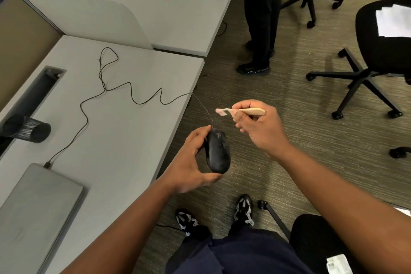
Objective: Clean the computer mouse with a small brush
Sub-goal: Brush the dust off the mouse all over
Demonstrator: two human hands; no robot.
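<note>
Both closed: left hand (189, 162) on mouse (217, 151).

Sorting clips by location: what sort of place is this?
Probably an open-plan office: long grey desks with a divider panel, black wheeled swivel chairs on carpet, and a closed grey laptop.

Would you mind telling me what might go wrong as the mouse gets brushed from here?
The mouse is held off the desk over the carpet in the left hand, so a slip would drop it. Its cable stays plugged into the laptop, so a tug could strain the plug. The brush in the right hand may flick dust onto the person's trousers.
</note>
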